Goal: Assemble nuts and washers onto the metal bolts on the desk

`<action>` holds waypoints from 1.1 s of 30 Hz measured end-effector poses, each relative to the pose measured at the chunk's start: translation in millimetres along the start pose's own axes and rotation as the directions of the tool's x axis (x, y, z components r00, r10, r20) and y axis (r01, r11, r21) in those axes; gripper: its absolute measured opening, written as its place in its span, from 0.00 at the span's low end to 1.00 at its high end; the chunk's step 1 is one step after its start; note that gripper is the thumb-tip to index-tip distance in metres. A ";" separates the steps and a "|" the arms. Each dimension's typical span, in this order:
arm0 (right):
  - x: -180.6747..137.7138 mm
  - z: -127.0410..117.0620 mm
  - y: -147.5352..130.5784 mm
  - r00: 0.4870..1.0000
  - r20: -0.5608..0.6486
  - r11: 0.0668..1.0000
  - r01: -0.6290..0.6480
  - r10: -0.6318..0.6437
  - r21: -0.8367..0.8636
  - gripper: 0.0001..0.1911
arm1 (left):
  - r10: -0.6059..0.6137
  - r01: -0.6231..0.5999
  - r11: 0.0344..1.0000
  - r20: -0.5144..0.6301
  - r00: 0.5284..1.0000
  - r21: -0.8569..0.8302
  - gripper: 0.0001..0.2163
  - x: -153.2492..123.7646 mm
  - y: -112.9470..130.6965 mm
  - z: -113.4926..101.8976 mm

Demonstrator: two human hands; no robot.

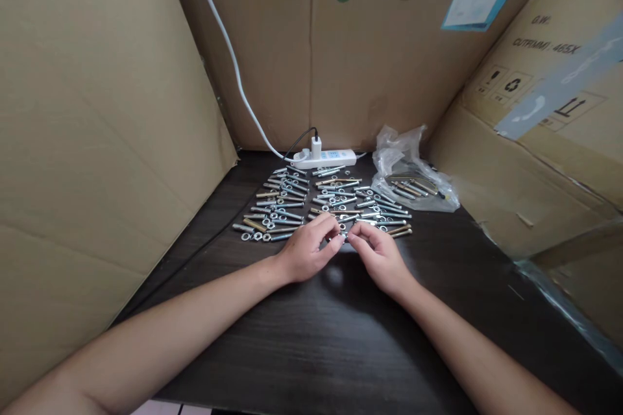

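My left hand [311, 249] is closed in a pinch, its thumb and forefinger meeting just left of my right fingertips. Facing it, my right hand [382, 256] is pinched too. A small silvery metal fastener [343, 236] shows between the fingertips of both hands; its exact kind is too small to tell. Just beyond my hands lie rows of metal expansion bolts [287, 214], with loose nuts [267, 237] and washers [246, 237] among them. Some bolts are silvery, others brass-coloured. My fingers hide part of the nearest rows.
A clear plastic bag [442, 198] with several bolts in it lies at the back right. Behind the rows sits a white power strip [335, 158] with a plugged-in charger [316, 146]. A black cable [195, 256] crosses the dark table [311, 350]. Cardboard walls [263, 45] enclose three sides.
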State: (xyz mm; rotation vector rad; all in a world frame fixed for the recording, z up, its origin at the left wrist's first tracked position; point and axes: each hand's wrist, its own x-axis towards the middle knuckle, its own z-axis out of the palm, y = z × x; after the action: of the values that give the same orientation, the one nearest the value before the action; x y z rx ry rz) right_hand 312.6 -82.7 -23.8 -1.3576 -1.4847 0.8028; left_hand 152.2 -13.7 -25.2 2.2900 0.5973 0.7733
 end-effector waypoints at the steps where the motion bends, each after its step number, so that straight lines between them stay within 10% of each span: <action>1: 0.1 0.1 0.7 1.000 0.000 1.000 0.001 -0.001 0.000 0.09 | 0.000 0.000 1.000 0.002 1.000 0.002 0.08 0.4 0.1 0.4; 33: 0.1 0.8 3.9 0.999 -0.016 0.999 -0.052 0.052 0.001 0.11 | 0.008 -0.008 1.000 -0.007 1.000 0.001 0.15 -3.9 0.8 0.0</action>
State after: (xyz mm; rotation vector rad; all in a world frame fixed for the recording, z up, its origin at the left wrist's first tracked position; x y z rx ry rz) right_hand 313.3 -81.9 -27.7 -1.4039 -1.4414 0.8233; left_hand 149.6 -16.6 -26.1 2.2932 0.5923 0.7858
